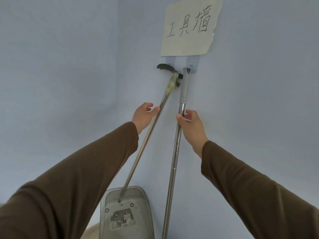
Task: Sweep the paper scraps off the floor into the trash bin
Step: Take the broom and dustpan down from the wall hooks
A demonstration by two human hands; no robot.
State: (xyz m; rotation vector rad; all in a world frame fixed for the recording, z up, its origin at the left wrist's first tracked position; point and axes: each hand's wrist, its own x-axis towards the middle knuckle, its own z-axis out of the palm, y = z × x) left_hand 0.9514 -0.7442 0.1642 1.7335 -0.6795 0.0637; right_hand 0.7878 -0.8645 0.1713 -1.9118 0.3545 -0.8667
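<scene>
Wall [69, 66]: pale blue, plain painted surface; fills nearly the whole head view. All places below are given relative to the paper sign.
Left sleeve [72, 183]: brown, reaches up from the lower left toward the poles below the sign.
Left hand [144, 116]: below and left of the sign, at the left side of the slanted pole. Fingers are loosely spread and only slightly bent; the fingertips lie at the pole, not wrapped round it. Whether they actually touch it cannot be told.
Dustpan [127, 214]: grey, far below the sign at the bottom edge, standing upright against the wall; comb teeth across its top, worn label reading "CLEAN" on its face.
Dustpan pole [146, 140]: shiny metal, slants up and right from the pan to a dark curved handle [164, 67] hung just below the sign's left corner; a yellowish wrap covers the pole's upper end.
Paper sign [188, 28]: cream sheet, handwritten black characters, fixed at top centre of the wall.
Hooks [190, 63]: two pale strips directly under the sign, side by side.
Broom pole [174, 163]: metal, grey grip [184, 87] hanging from the right hook, straight below the sign; its lower end leaves the view.
Right hand [191, 125]: below the sign, thumb and curled fingers pinching the broom pole just under the grey grip.
Right sleeve [255, 187]: brown, enters from the lower right.
Paper scraps, trash bin: not in view.
</scene>
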